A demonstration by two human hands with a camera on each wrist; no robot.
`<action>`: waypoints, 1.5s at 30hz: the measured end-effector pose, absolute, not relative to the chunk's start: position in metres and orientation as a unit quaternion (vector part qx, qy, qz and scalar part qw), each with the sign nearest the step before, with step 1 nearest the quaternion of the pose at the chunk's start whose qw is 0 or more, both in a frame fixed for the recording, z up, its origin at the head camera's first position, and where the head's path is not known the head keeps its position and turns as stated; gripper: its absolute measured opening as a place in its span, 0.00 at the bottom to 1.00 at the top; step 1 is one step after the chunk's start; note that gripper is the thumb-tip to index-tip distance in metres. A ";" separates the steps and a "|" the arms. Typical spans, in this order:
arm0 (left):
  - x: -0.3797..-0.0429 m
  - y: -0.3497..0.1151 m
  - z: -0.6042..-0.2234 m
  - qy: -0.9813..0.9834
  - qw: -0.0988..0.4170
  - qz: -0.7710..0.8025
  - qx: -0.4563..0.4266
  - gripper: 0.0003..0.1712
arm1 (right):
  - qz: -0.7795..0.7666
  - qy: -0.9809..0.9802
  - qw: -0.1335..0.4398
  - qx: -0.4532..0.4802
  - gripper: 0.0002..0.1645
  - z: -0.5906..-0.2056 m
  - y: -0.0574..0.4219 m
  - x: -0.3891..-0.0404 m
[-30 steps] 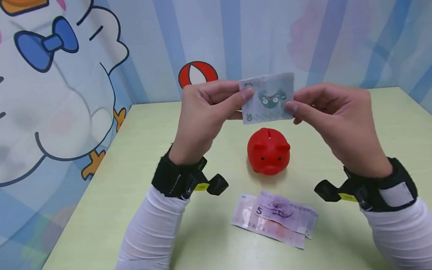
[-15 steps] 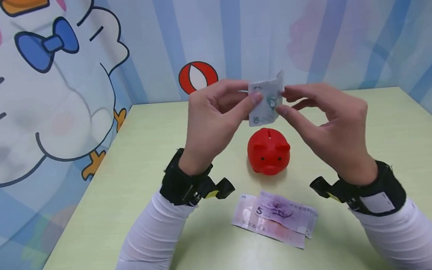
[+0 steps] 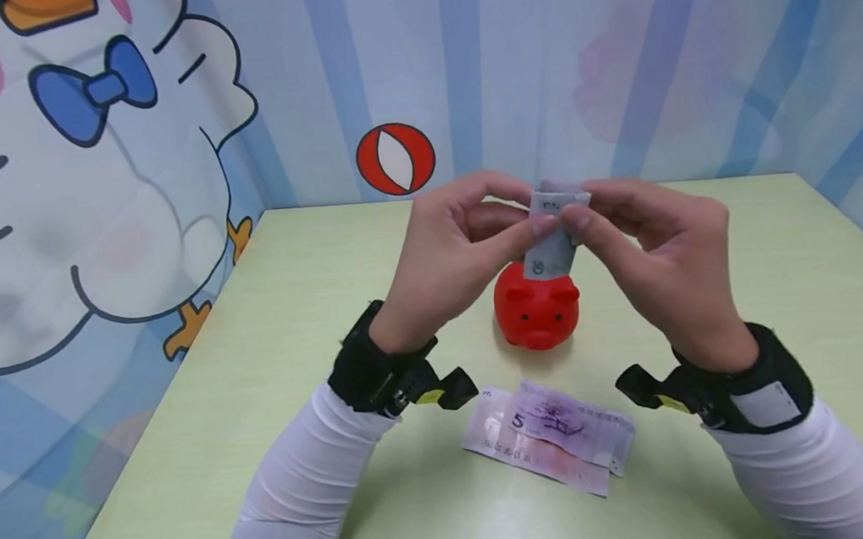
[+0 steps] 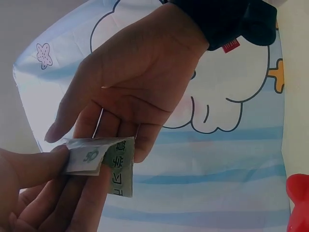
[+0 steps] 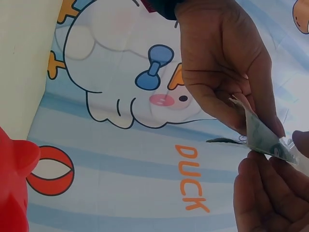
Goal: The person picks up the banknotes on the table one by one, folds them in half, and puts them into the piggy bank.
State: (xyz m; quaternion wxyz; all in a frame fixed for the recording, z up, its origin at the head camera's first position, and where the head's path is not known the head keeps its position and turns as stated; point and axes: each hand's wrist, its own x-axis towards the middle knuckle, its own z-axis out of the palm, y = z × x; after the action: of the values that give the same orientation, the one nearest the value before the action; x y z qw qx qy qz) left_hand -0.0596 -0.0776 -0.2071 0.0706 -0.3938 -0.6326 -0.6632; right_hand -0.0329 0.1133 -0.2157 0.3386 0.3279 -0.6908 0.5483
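A small greenish banknote (image 3: 547, 245), folded narrow, is held up by both hands in front of and above the red piggy bank (image 3: 536, 308). My left hand (image 3: 468, 254) pinches it from the left between thumb and fingers. From the right, my right hand (image 3: 659, 253) pinches its other edge, its thumb close beside the left thumb. The left wrist view shows the folded note (image 4: 96, 154) with one flap hanging open and printed characters on it. In the right wrist view the note (image 5: 263, 135) is seen nearly edge-on among the fingers. The note overlaps the bank's top in the head view.
Two purplish-pink banknotes overlap on the pale table (image 3: 264, 448) in front of the piggy bank, the upper note (image 3: 562, 415) marked 5. Behind the table hangs a blue striped backdrop (image 3: 508, 72) with cartoon prints. Black camera straps circle both wrists.
The banknote, spread flat a second ago, is folded to a narrow strip. Both hands have come closer together and lowered slightly, bringing the note in front of the piggy bank's top.
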 end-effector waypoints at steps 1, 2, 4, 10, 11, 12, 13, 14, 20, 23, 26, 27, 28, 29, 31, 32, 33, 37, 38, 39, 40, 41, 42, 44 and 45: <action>-0.059 -0.077 -0.207 -0.635 0.066 -0.662 -0.393 0.11 | 0.550 -0.692 0.340 0.322 0.12 -0.216 0.113 -0.032; -0.059 -0.076 -0.208 -0.638 0.066 -0.658 -0.393 0.11 | 0.547 -0.695 0.344 0.317 0.12 -0.215 0.113 -0.032; -0.060 -0.076 -0.209 -0.644 0.083 -0.647 -0.401 0.11 | 0.536 -0.701 0.355 0.307 0.11 -0.214 0.113 -0.031; -0.061 -0.077 -0.207 -0.677 0.136 -0.605 -0.396 0.18 | 0.545 -0.690 0.361 0.312 0.09 -0.207 0.111 -0.022; -0.060 -0.078 -0.205 -0.679 0.123 -0.606 -0.395 0.18 | 0.553 -0.684 0.356 0.317 0.09 -0.206 0.111 -0.021; -0.058 -0.079 -0.203 -0.680 0.107 -0.609 -0.394 0.18 | 0.562 -0.678 0.351 0.320 0.09 -0.205 0.111 -0.020; -0.055 -0.079 -0.201 -0.678 0.091 -0.615 -0.393 0.17 | 0.567 -0.675 0.347 0.321 0.08 -0.204 0.111 -0.020; -0.053 -0.080 -0.198 -0.673 0.075 -0.622 -0.393 0.15 | 0.577 -0.669 0.340 0.323 0.08 -0.204 0.111 -0.020; -0.045 -0.082 -0.191 -0.653 0.055 -0.654 -0.378 0.09 | 0.633 -0.639 0.295 0.322 0.10 -0.208 0.118 -0.028; -0.045 -0.081 -0.191 -0.652 0.046 -0.657 -0.374 0.09 | 0.633 -0.641 0.297 0.317 0.09 -0.211 0.121 -0.031; -0.046 -0.080 -0.193 -0.658 0.033 -0.653 -0.374 0.08 | 0.578 -0.674 0.339 0.311 0.08 -0.213 0.120 -0.034; -0.047 -0.080 -0.195 -0.658 0.029 -0.652 -0.376 0.09 | 0.557 -0.682 0.357 0.311 0.07 -0.214 0.119 -0.034; -0.048 -0.079 -0.197 -0.657 0.026 -0.652 -0.376 0.09 | 0.534 -0.690 0.375 0.312 0.07 -0.215 0.118 -0.035; -0.050 -0.078 -0.200 -0.656 0.025 -0.653 -0.377 0.09 | 0.517 -0.694 0.390 0.316 0.07 -0.216 0.117 -0.036; -0.055 -0.076 -0.204 -0.651 0.033 -0.656 -0.381 0.10 | 0.503 -0.689 0.403 0.330 0.07 -0.216 0.115 -0.037; -0.057 -0.075 -0.207 -0.647 0.039 -0.659 -0.383 0.10 | 0.500 -0.688 0.405 0.336 0.07 -0.216 0.115 -0.037; -0.059 -0.074 -0.209 -0.644 0.047 -0.659 -0.384 0.11 | 0.499 -0.689 0.403 0.339 0.07 -0.216 0.115 -0.037; -0.065 -0.077 -0.213 -0.632 0.075 -0.668 -0.385 0.11 | 0.506 -0.713 0.365 0.320 0.09 -0.214 0.118 -0.034; -0.066 -0.077 -0.213 -0.629 0.078 -0.671 -0.385 0.11 | 0.506 -0.723 0.351 0.312 0.09 -0.213 0.119 -0.033; -0.066 -0.078 -0.213 -0.627 0.080 -0.673 -0.384 0.11 | 0.508 -0.731 0.338 0.306 0.09 -0.212 0.120 -0.031; -0.066 -0.079 -0.212 -0.624 0.079 -0.676 -0.384 0.11 | 0.507 -0.739 0.327 0.301 0.09 -0.211 0.121 -0.031; -0.066 -0.079 -0.212 -0.622 0.079 -0.678 -0.383 0.11 | 0.504 -0.746 0.318 0.297 0.09 -0.211 0.121 -0.030; -0.066 -0.079 -0.211 -0.620 0.079 -0.679 -0.384 0.11 | 0.499 -0.753 0.313 0.294 0.09 -0.211 0.121 -0.030; -0.065 -0.079 -0.210 -0.619 0.078 -0.680 -0.385 0.11 | 0.493 -0.759 0.308 0.293 0.08 -0.212 0.121 -0.030; -0.065 -0.079 -0.210 -0.619 0.078 -0.680 -0.385 0.12 | 0.491 -0.761 0.307 0.292 0.08 -0.213 0.120 -0.030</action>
State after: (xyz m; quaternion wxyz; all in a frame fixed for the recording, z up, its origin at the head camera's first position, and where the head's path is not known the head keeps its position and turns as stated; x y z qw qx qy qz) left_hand -0.0646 -0.0792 -0.2100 0.0781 -0.3847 -0.6190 -0.6802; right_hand -0.0303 0.1203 -0.2130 0.3069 0.2925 -0.7607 0.4915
